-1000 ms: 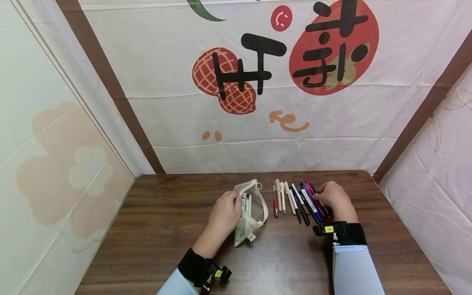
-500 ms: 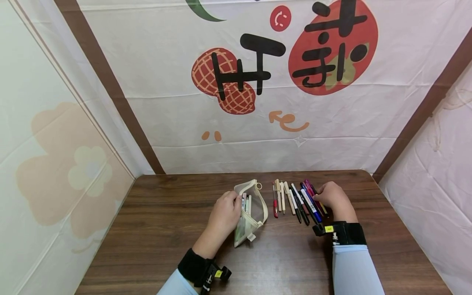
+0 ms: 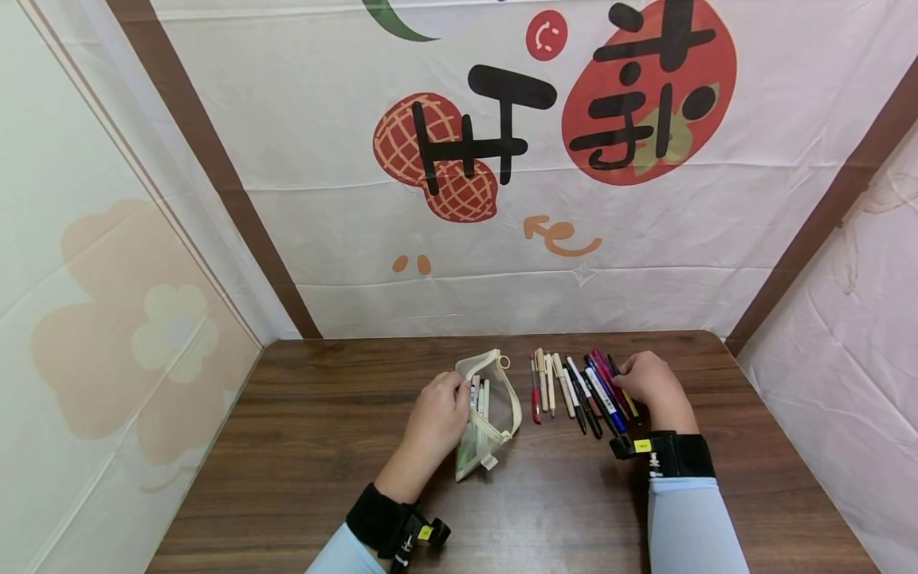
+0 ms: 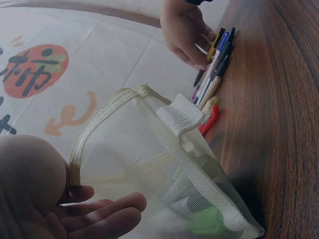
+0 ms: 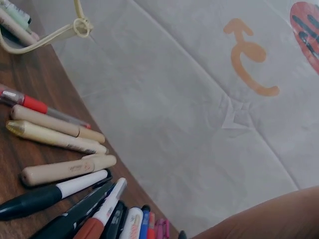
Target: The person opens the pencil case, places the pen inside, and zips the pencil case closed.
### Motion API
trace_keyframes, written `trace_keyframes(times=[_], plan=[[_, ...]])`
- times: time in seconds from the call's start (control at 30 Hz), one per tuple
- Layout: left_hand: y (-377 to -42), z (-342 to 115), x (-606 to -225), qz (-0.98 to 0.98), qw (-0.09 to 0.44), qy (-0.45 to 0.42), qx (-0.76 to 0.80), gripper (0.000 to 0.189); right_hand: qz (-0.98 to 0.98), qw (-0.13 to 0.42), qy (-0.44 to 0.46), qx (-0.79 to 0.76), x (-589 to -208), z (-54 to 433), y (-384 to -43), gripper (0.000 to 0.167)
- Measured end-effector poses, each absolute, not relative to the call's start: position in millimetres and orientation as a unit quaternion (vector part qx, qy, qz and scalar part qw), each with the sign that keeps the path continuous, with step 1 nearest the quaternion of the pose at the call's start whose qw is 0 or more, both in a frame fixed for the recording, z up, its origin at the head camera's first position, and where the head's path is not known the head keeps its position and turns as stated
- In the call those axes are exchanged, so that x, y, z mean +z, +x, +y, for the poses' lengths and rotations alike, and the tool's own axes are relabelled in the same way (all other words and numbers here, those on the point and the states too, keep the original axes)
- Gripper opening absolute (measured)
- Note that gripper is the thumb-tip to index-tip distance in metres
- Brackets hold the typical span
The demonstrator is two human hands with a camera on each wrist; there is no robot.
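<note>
In the head view, my left hand (image 3: pixel 436 410) grips the rim of a cream mesh zip pouch (image 3: pixel 469 454). The pouch gapes toward the right, with several pale pens (image 3: pixel 484 399) inside. My right hand (image 3: pixel 651 389) is at the right end of a row of pens, thumb and fingers around a dark pen with a yellow part (image 4: pixel 211 52), as the left wrist view shows. Beside it lie magenta pens (image 3: pixel 599 360) and a blue-and-white marker (image 3: pixel 601 392). In the right wrist view, the fingertips are out of frame.
Farther left in the row lie black-and-white pens (image 5: pixel 35 199), beige pens (image 5: pixel 70 169) and a red pen (image 3: pixel 535 406), on the brown wooden table (image 3: pixel 323 446). A printed white cloth (image 3: pixel 430 303) hangs along the table's back edge.
My right hand has shifted slightly right, away from the magenta pens, and the dark pen by its fingertips shows more. The left hand and pouch have stayed in place.
</note>
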State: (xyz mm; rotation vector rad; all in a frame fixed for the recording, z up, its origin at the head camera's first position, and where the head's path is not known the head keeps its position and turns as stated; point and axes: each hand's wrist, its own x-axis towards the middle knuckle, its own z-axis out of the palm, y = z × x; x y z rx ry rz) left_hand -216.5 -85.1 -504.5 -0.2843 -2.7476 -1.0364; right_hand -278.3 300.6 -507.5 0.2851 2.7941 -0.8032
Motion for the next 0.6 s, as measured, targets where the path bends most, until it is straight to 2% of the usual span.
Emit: trace_keyframes(times=[0.4, 0.6], plan=[[-217, -85, -504, -0.927, 0.093, -0.097, -0.350, 0.024, 0.929, 0.027, 0.092, -0.357, -486, 281, -277, 0.041], [-217, -85, -504, -0.927, 0.096, -0.098, -0.350, 0.025, 0.912, -0.006, 0.075, -0.402, -479, 257, -277, 0.037]])
